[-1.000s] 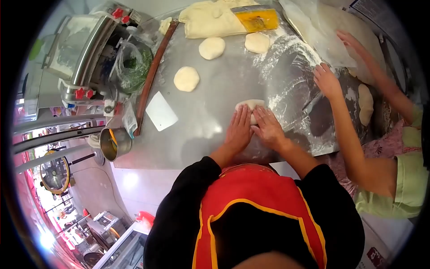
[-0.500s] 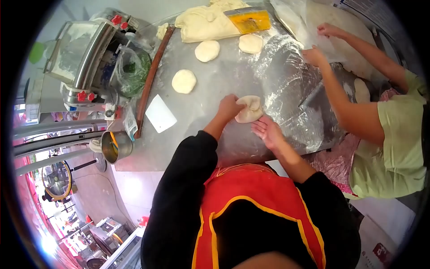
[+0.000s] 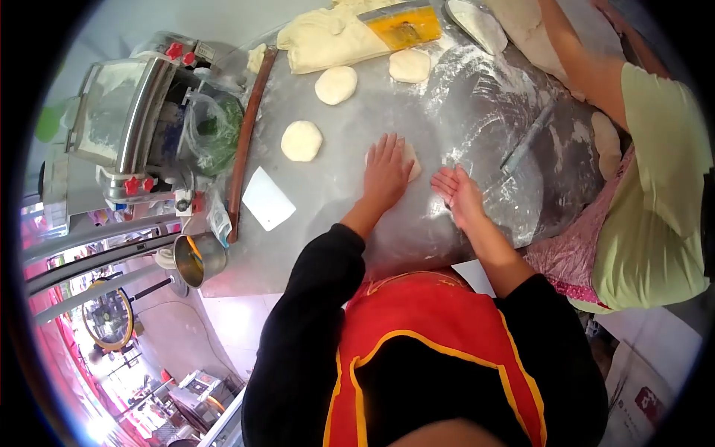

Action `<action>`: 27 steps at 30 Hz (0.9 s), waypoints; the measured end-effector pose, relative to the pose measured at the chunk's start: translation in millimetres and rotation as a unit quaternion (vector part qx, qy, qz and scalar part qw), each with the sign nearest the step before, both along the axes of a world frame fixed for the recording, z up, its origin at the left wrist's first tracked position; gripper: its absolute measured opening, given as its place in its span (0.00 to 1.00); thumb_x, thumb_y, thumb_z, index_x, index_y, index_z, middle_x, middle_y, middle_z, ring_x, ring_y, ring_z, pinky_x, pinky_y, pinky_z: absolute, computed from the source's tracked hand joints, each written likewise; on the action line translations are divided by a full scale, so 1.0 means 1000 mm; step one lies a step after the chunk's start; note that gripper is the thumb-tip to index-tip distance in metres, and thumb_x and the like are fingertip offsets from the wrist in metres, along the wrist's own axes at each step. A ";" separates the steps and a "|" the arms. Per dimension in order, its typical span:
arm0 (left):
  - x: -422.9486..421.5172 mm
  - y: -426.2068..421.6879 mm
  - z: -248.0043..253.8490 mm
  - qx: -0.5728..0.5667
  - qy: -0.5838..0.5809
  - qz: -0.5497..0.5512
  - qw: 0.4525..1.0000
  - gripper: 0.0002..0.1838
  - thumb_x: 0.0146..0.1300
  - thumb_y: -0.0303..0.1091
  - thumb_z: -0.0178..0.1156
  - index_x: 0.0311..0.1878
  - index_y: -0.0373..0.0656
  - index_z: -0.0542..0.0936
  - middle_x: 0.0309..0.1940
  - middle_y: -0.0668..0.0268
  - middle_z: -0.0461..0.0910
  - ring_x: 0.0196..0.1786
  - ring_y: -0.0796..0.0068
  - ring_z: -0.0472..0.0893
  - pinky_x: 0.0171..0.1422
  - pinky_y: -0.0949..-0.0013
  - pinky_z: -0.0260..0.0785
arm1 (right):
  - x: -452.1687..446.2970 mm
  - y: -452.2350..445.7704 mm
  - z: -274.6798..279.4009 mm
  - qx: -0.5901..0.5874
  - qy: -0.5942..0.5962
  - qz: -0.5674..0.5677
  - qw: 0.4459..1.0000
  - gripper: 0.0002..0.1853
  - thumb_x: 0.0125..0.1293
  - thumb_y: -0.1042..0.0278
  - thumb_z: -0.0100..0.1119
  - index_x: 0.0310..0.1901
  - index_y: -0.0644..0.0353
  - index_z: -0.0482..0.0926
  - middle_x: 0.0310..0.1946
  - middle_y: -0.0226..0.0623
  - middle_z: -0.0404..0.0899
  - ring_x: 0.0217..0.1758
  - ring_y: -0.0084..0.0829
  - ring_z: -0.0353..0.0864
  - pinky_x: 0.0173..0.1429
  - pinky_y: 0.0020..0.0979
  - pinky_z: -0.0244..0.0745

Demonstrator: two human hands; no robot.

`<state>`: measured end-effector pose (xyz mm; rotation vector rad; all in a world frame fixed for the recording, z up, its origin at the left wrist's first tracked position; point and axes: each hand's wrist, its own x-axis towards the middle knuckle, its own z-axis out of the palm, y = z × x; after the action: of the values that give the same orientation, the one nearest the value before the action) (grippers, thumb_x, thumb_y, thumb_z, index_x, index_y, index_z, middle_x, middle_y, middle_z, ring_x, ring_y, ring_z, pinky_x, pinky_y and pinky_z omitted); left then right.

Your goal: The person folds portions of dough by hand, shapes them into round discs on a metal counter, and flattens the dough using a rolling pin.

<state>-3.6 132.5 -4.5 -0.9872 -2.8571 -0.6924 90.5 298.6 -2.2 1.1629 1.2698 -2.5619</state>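
My left hand [image 3: 385, 173] lies flat, fingers stretched, on a round piece of dough [image 3: 412, 162], covering most of it. Just right of it, my right hand [image 3: 460, 195] hovers palm up with its fingers extended, holding nothing. Three flattened dough rounds sit farther off: one at the left [image 3: 302, 141], one in the middle [image 3: 336, 86] and one at the right [image 3: 410, 65]. Behind them rests a large slab of dough [image 3: 320, 41], with a yellow-handled scraper [image 3: 406, 28] on it.
A brown rolling stick [image 3: 249, 141] and a white plastic card [image 3: 267, 199] lie on the left of the metal table [image 3: 342, 238]. Beyond the stick are a dough machine [image 3: 123, 112] and a metal pot [image 3: 199, 261]. A co-worker in a green top [image 3: 655, 201] stands at the right.
The dough piece, earlier held up between both hands, is now on the table under my flattened left hand. My right hand has come away from it. The co-worker's arms have moved farther back.
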 end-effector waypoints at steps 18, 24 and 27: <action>-0.007 0.008 -0.006 -0.118 -0.003 0.011 0.993 0.34 0.69 0.52 0.45 0.73 0.45 0.57 0.74 0.62 0.53 0.77 0.61 0.49 0.77 0.47 0.36 | -0.106 0.015 -0.017 0.122 -0.061 0.166 0.977 0.43 0.68 0.29 0.36 0.48 0.72 0.77 0.40 0.48 0.82 0.48 0.38 0.81 0.50 0.38 0.76; -0.006 0.007 -0.006 -0.095 -0.007 0.014 0.995 0.33 0.67 0.51 0.48 0.71 0.44 0.60 0.74 0.59 0.54 0.77 0.58 0.49 0.77 0.45 0.36 | -0.118 -0.019 -0.071 0.195 -0.036 0.192 0.961 0.34 0.68 0.37 0.40 0.42 0.66 0.81 0.37 0.49 0.83 0.44 0.47 0.80 0.49 0.41 0.74; -0.009 0.008 -0.005 -0.094 -0.021 0.003 0.995 0.34 0.68 0.52 0.47 0.72 0.44 0.58 0.75 0.59 0.50 0.77 0.57 0.47 0.78 0.47 0.35 | -0.114 -0.004 -0.045 0.471 0.080 0.344 0.809 0.27 0.66 0.44 0.46 0.42 0.64 0.81 0.38 0.49 0.82 0.46 0.49 0.78 0.51 0.42 0.73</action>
<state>-12.4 140.3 -9.1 -0.9965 -3.0057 -0.4549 -23.8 294.5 -47.0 0.3244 2.5301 -1.4741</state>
